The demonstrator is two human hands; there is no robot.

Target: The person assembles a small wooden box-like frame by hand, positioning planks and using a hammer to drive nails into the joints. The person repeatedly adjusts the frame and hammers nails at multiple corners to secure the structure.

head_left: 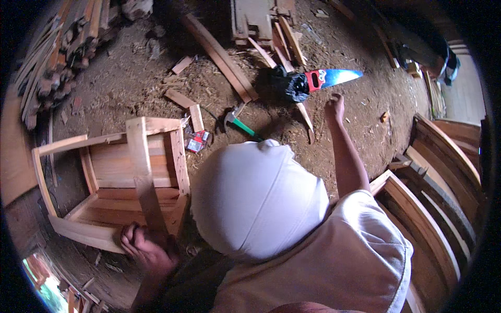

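At the lower left, my left hand (147, 247) has its fingers curled against the near rail of a pale wooden frame (86, 231). A board (139, 156) crosses over the frame and comes down beside this hand. The frame looks like an unfinished drawer or chair. My right hand cannot be made out. Another person in a white head covering (258, 201) and a pale shirt (334, 258) fills the middle. From that shirt an arm reaches forward, its hand (335, 107) loosely curled near a handsaw (326, 79) with a red handle.
A green-handled hammer (242, 127) and a red-and-white packet (197, 141) lie on the dirt floor. Black plastic (293, 87) touches the saw handle. A long beam (222, 58) and offcuts are scattered ahead. Stacked timber (62, 57) stands far left, and curved wooden pieces (422, 224) right.
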